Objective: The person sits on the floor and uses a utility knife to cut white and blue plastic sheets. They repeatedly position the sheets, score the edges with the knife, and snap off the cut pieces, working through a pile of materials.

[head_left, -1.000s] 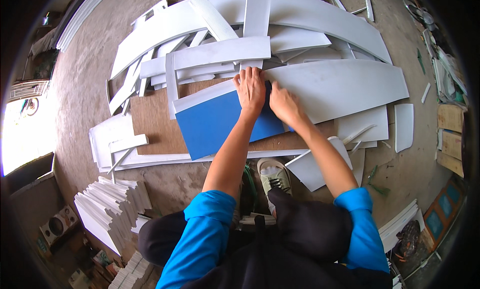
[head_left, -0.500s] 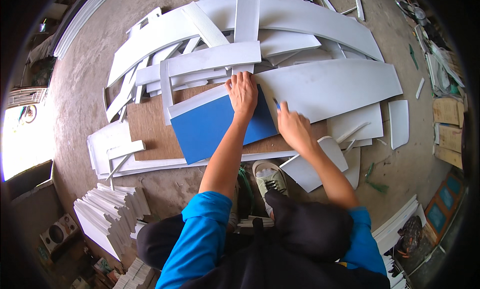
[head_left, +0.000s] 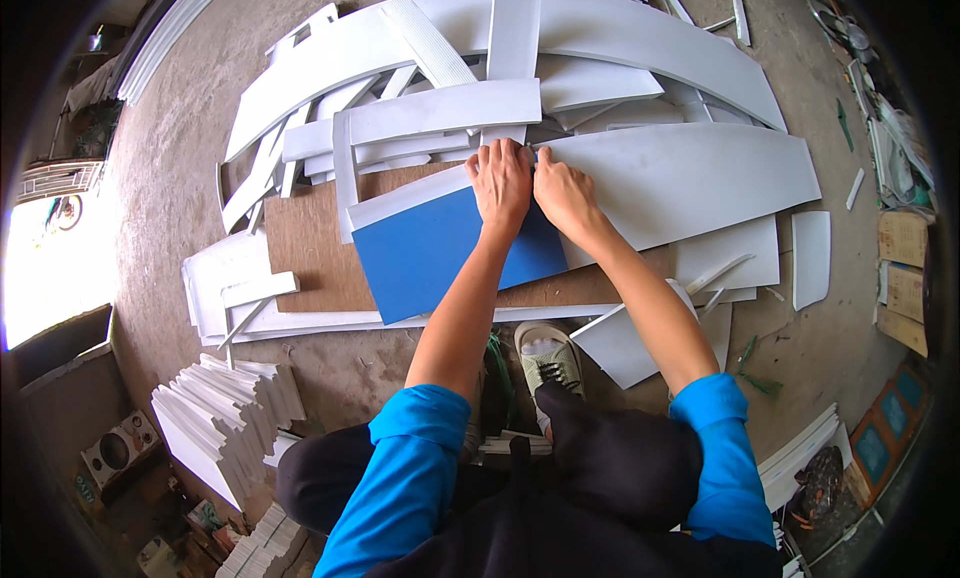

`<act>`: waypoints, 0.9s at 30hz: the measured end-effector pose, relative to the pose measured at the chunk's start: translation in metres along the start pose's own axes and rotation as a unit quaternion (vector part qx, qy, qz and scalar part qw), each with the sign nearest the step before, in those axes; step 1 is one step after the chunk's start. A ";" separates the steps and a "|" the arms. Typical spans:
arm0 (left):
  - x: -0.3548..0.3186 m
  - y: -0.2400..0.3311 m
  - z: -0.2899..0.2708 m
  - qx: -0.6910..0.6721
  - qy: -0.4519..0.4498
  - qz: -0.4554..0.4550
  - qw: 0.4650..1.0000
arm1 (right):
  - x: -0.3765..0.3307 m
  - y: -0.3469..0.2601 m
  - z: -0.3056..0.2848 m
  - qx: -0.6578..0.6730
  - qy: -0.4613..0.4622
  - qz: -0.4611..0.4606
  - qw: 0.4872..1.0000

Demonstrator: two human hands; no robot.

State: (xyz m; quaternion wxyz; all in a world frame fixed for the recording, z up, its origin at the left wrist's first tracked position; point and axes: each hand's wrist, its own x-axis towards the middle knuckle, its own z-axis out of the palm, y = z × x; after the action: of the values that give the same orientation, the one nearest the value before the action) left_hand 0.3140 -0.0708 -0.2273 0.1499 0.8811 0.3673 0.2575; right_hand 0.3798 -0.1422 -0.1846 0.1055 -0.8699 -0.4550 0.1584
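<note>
A rectangular blue panel (head_left: pixel 420 253) lies across a long white panel (head_left: pixel 700 173) with a curved far edge. Over the blue panel's far right corner, my left hand (head_left: pixel 502 186) is bent, its fingertips gripping and pressing near the far edge. Close beside it, almost touching, my right hand (head_left: pixel 566 193) is closed around a slim blue tool (head_left: pixel 534 160); only a bit of the tool shows, so its kind is unclear. Its tip is at the far end of the blue panel's right edge. Underneath lies a brown wooden board (head_left: pixel 310 240).
Beyond my hands is a pile of white strips and curved panels (head_left: pixel 640 33). White offcuts (head_left: pixel 630 338) lie near my right foot. A stack of thin white boards (head_left: pixel 215 428) stands at the lower left. Cardboard boxes (head_left: pixel 903 295) line the right side.
My right hand, with the blue tool, has moved up and left along the blue panel's edge to beside my left hand. My left hand stays on the panel; the whole view has shifted slightly.
</note>
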 end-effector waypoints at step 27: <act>-0.003 0.002 -0.001 0.025 0.003 0.001 1.000 | -0.114 0.017 0.006 0.071 -0.152 0.053 0.984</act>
State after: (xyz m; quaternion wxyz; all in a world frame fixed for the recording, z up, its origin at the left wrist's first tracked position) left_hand 0.3129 -0.0742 -0.2267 0.1264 0.8841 0.3732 0.2513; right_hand 0.3297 -0.2459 -0.1754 0.0878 -0.8489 -0.4069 0.3257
